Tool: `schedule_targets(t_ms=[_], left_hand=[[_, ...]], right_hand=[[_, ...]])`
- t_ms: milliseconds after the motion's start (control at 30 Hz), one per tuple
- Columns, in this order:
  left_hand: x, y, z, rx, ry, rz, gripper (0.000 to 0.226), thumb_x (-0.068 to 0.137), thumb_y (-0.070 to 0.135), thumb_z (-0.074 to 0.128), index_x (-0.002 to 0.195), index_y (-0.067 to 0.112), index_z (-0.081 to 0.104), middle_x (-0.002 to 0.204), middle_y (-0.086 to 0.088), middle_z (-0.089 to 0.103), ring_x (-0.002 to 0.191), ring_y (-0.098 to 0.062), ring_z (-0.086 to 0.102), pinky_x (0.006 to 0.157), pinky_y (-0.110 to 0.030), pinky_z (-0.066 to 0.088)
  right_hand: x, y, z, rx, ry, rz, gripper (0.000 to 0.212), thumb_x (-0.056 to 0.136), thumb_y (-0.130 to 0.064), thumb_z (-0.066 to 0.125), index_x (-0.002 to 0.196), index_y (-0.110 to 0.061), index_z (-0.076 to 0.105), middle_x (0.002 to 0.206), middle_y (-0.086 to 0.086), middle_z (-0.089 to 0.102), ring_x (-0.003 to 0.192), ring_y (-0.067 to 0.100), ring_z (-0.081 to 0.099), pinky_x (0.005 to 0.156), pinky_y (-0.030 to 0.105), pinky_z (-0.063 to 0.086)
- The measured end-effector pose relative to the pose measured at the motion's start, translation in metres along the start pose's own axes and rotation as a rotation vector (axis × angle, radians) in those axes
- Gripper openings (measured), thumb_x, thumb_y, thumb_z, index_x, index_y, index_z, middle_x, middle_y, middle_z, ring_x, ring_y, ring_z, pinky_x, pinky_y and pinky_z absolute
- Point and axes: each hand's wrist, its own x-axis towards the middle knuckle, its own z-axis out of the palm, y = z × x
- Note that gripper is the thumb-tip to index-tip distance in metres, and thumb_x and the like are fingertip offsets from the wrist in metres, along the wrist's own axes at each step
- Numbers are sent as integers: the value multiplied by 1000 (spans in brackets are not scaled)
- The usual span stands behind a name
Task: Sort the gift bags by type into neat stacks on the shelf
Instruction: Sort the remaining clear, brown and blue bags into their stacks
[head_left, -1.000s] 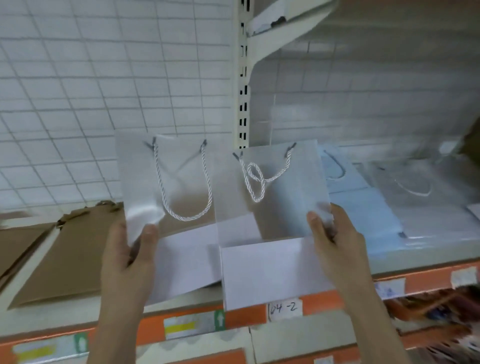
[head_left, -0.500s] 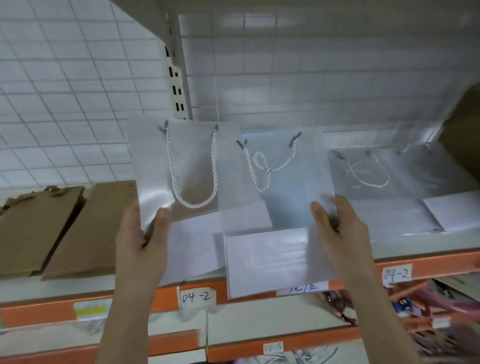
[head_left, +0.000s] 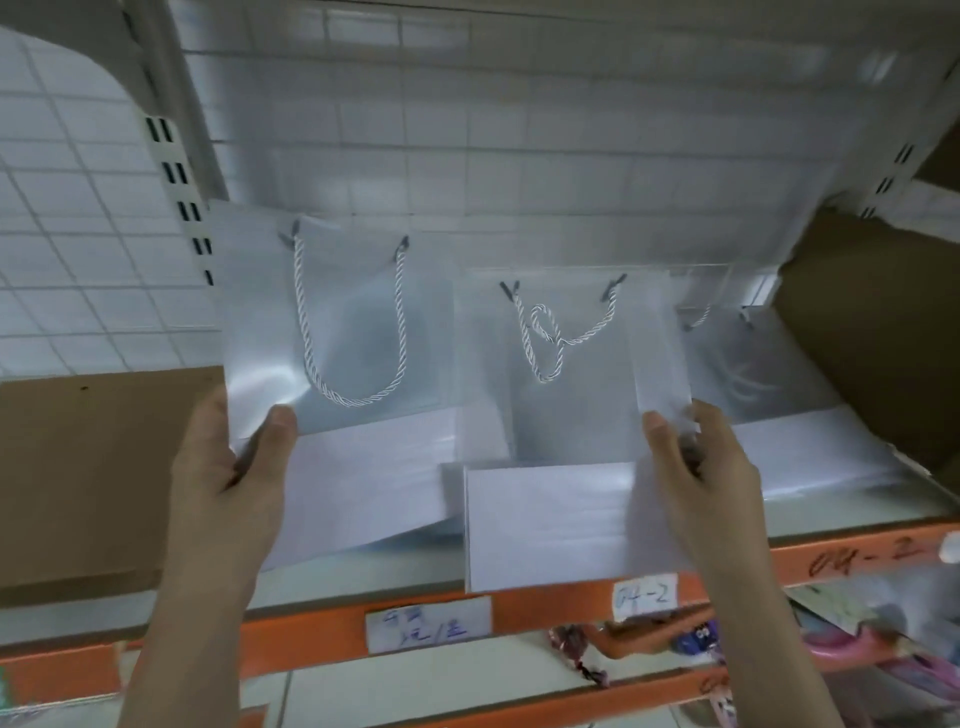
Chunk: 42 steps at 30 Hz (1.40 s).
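Note:
Two flat translucent gift bags with white rope handles are held up side by side above the shelf (head_left: 519, 587). My left hand (head_left: 228, 467) pinches the lower left edge of the left clear bag (head_left: 358, 364), thumb on its front. My right hand (head_left: 696, 473) pinches the right edge of the right clear bag (head_left: 561, 415), whose handle is looped in a knot. Each bag has a white card base at the bottom. A stack of the same clear bags (head_left: 789, 415) lies flat on the shelf just right of my right hand.
Flat brown paper bags (head_left: 104, 467) lie on the shelf to the left. A brown cardboard sheet (head_left: 883, 322) stands at the right end. The orange shelf edge (head_left: 561, 618) carries handwritten labels. Coloured goods (head_left: 841, 644) sit on the shelf below. A tiled wall is behind.
The view and both hands with their bags have shifted right along the shelf. The stack of clear bags is now right beside my right hand; the brown bags have slid toward the left edge.

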Motion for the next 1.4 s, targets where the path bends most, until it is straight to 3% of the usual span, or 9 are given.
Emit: schedule_targets(t_ms=[100,233,400,567,767,1000,1100,1200,1400], left_hand=[[-24,10,51,1,7,-15,22,92,17,54,88,39,54,79,19,64,62,14,54,58,-3,39],[-58,28,130,40,-58,-12,31,91,9,53,87,40,51,77,38,61,71,20,54,66,3,37],[-89,41,194,68,-82,-10,28,92,13,53,95,41,52,82,34,63,79,17,57,69,1,38],[-97,45,212,160,-22,-12,23,92,11,52,111,25,52,93,22,59,81,20,55,71,4,37],[-92,49,208,257,121,-9,18,90,18,57,102,32,53,92,7,62,92,-17,57,82,-29,38],[-95,51,231,303,-14,-101,27,91,19,55,118,22,57,99,15,61,97,-7,55,86,-24,35],[-91,48,243,356,-90,-110,19,90,18,56,107,26,59,84,29,63,83,12,56,71,-5,37],[-80,46,255,513,-69,-109,17,88,21,59,104,15,59,74,10,61,75,-13,58,60,-19,38],[-44,14,265,1064,-209,-89,43,82,27,66,111,-4,55,109,-28,59,105,-43,52,88,-45,40]], right_hand=[[32,34,-41,-35,-19,-20,28,91,-31,52,113,-14,52,62,6,54,56,13,50,50,12,36],[72,83,-97,-96,-59,-11,23,90,-33,52,105,-16,50,53,1,46,49,17,45,51,31,36],[106,127,-140,-69,-111,19,30,91,-32,51,106,-7,53,60,5,50,52,13,46,46,14,38],[146,157,-139,-123,-151,66,27,92,-29,51,111,-11,54,76,8,59,75,31,56,66,36,40],[181,176,-117,-223,-195,98,37,92,-31,49,117,-3,48,105,25,62,97,40,59,80,40,46],[184,182,-109,-373,-115,81,32,92,-26,49,101,5,48,100,33,59,95,43,58,71,37,42],[181,191,-112,-461,-68,84,35,91,-30,49,97,4,50,101,30,56,95,42,54,73,40,43],[178,198,-117,-591,-57,94,39,90,-35,49,101,3,52,109,26,49,104,39,46,81,44,41],[175,194,-115,-616,-15,-32,31,86,-17,56,111,-1,53,114,26,45,111,39,37,92,44,28]])
